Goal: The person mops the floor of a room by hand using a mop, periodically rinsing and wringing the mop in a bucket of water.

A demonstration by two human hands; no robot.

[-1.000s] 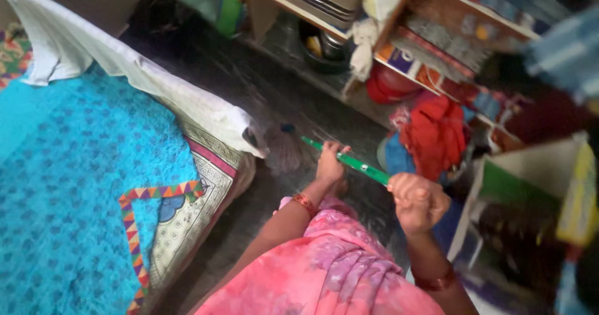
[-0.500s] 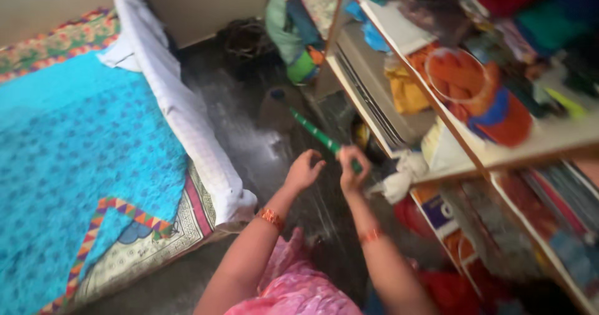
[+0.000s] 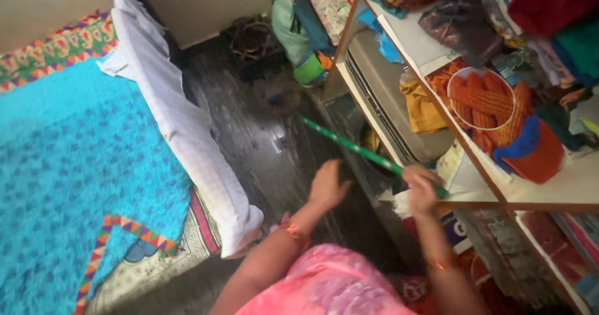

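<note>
Green broom handle (image 3: 349, 144), blurred bristles, right hand (image 3: 422, 187) gripping

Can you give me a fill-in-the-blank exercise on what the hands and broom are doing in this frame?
1. The right hand grips the broom's ____ handle.
2. The left hand is open and holds ____.
3. The broom head rests on the dark ____ beside the bed.
4. The bed is covered by a ____ blanket.

Missing words: green; nothing; floor; blue
</note>
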